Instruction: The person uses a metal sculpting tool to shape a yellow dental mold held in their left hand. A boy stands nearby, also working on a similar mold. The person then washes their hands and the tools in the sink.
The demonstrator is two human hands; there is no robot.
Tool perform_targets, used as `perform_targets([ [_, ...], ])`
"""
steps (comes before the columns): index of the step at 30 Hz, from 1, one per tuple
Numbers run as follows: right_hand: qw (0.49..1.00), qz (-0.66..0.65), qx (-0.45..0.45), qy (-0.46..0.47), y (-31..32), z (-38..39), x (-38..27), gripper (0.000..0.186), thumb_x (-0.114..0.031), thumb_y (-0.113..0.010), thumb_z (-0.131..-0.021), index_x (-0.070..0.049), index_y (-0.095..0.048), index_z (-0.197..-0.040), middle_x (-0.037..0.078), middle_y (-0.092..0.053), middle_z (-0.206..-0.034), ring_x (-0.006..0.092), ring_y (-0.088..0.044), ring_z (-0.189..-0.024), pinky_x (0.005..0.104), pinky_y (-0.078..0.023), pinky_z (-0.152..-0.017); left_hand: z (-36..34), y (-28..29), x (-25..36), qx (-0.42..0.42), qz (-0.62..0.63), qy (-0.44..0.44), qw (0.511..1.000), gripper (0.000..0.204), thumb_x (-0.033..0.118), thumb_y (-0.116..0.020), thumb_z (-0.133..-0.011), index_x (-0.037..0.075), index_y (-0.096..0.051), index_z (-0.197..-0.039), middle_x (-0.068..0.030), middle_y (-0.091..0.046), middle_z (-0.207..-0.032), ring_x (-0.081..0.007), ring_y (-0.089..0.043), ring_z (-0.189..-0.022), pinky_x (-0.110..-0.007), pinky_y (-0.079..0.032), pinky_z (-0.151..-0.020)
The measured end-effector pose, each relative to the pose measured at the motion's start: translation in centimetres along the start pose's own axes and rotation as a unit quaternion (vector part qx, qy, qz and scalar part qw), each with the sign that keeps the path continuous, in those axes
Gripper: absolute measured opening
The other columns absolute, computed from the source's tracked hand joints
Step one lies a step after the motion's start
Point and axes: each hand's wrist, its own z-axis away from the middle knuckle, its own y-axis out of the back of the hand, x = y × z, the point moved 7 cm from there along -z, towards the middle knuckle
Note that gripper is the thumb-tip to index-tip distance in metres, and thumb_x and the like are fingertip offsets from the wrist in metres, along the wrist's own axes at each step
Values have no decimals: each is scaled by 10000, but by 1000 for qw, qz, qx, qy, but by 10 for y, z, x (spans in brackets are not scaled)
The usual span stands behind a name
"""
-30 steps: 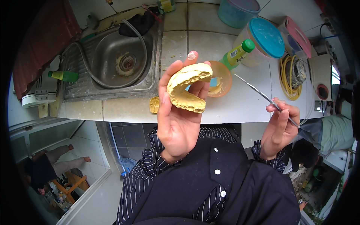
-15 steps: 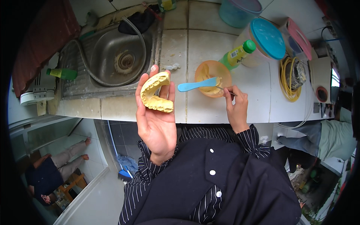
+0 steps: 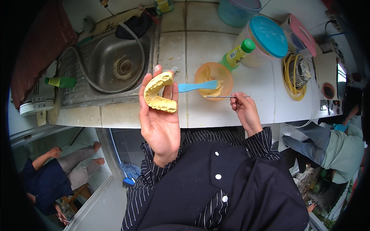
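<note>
My left hand [image 3: 160, 134] holds a U-shaped yellow dental cast [image 3: 153, 92] upright against its fingers, tooth ridge showing. My right hand [image 3: 244, 111] pinches a thin metal double-ended instrument [image 3: 221, 96], held level over the front rim of an orange bowl [image 3: 202, 71]. Yellowish paste [image 3: 212, 92] lies in the bowl, and a light blue spatula [image 3: 192, 86] rests across it, its left end partly behind my left hand. A bottle with a green cap [image 3: 234, 58] stands just behind the bowl, to the right.
A steel sink [image 3: 104, 57] with a hose is left on the tiled counter [image 3: 204, 46]. Lidded tubs [image 3: 266, 34], a pink-lidded box [image 3: 298, 32] and coiled yellow hose [image 3: 295, 86] stand right. People are at both sides [image 3: 46, 181], [image 3: 339, 150]; a blue mop [image 3: 129, 175] is below the counter.
My left hand with the cast has moved left and down. The instrument in my right hand has swung from slanting at the right to level at the bowl.
</note>
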Motion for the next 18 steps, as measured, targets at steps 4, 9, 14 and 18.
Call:
perform_targets([
  [4, 990, -136, -37, 1, -14, 31, -21, 182, -190, -516, -962, -15, -565, -964, 44, -568, -834, 113, -498, -733, 256, -418, -730, -1, 0, -13, -10, -19, 20, 1000, 466, 212, -297, -996, 29, -295, -1425, -139, -236, -1513, -303, -243, -1397, -419, -202, -1172],
  [9, 963, -23, -69, 258, -47, 87, -88, 151, -134, -495, -967, 2, -553, -992, 90, -588, -864, 161, -555, -793, 305, -444, -767, 6, -25, -28, -32, -16, 57, 998, 459, 256, -315, -994, 59, -310, -1409, -149, -259, -1500, -302, -291, -1377, -418, -221, -1158],
  [14, 948, 19, -81, 306, -61, 106, -94, 141, -86, -536, -935, 32, -559, -1008, 132, -619, -923, 206, -622, -813, 336, -496, -759, 10, -45, -36, -66, -12, 60, 996, 464, 266, -306, -993, 47, -299, -1402, -175, -275, -1487, -293, -346, -1347, -403, -258, -1139],
  [18, 943, 39, -56, 327, -62, 112, -94, 141, -90, -545, -930, 37, -570, -988, 135, -617, -910, 202, -625, -794, 327, -504, -746, 11, -50, -37, -71, -22, 60, 995, 470, 257, -302, -990, 32, -291, -1403, -185, -277, -1485, -283, -370, -1329, -392, -271, -1132],
])
